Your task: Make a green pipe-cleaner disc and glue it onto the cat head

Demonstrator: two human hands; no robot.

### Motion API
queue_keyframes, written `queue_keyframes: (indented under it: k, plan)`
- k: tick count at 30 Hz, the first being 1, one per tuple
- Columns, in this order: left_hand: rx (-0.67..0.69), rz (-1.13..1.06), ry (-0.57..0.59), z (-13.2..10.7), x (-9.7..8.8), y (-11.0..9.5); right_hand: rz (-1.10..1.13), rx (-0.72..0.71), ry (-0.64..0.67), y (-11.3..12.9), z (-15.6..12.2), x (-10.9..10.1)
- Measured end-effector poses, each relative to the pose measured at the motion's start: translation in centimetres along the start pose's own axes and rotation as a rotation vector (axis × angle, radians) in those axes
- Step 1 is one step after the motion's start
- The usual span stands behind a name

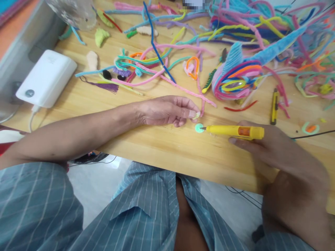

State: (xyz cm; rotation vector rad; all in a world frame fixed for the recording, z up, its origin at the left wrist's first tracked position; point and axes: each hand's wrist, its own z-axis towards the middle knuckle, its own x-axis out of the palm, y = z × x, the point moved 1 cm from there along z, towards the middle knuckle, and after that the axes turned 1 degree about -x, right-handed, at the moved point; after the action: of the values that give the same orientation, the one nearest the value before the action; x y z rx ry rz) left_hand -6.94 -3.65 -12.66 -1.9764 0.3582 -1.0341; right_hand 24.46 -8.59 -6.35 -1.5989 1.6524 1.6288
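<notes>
My left hand (171, 111) reaches over the wooden table, thumb and fingertips pinching a small pale yellow-green piece (196, 115). On the tabletop just below those fingertips lies a small mint-green disc (199, 128). My right hand (272, 146) grips a yellow hot glue gun (230, 131) with an orange window on its side. Its metal nozzle points left and meets the disc's right edge, as seen from above. Part of the glue gun's handle is hidden by the right hand.
Pipe cleaners (157, 66) in many colours cover the table's far side. A blue fuzzy figure (237, 80) stands right of centre, near a yellow-black cutter (274, 106). A white power bank (46, 78) with a cable sits left. A dark cord (314, 135) runs off right.
</notes>
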Motion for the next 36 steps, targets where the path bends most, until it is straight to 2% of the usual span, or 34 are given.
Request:
queue_keyframes:
  k: [9,16,20,25,28,32,36]
  plan:
    - [0.003,-0.020,0.022,0.0,0.0,0.1,-0.016,0.001,0.009,-0.2,-0.1,0.0]
    - [0.043,0.084,0.011,0.1,-0.3,0.1,-0.017,-0.050,-0.025,-0.3,-0.1,0.2]
    - [0.149,0.315,-0.020,-0.3,0.5,0.3,-0.013,-0.067,-0.045,-0.2,0.1,0.2]
    - [0.350,0.802,0.072,-1.6,2.2,0.7,-0.017,-0.079,-0.065,-0.3,0.1,0.2]
    - [0.465,1.027,0.106,-2.1,2.6,1.0,-0.014,-0.100,-0.075,-0.4,0.1,0.1]
    - [0.568,1.190,0.143,-2.1,2.6,1.2,-0.012,-0.132,-0.064,-0.4,0.1,0.0]
    - [0.582,1.279,0.165,-2.0,2.7,1.4,-0.024,-0.123,-0.075,-0.6,0.1,0.0]
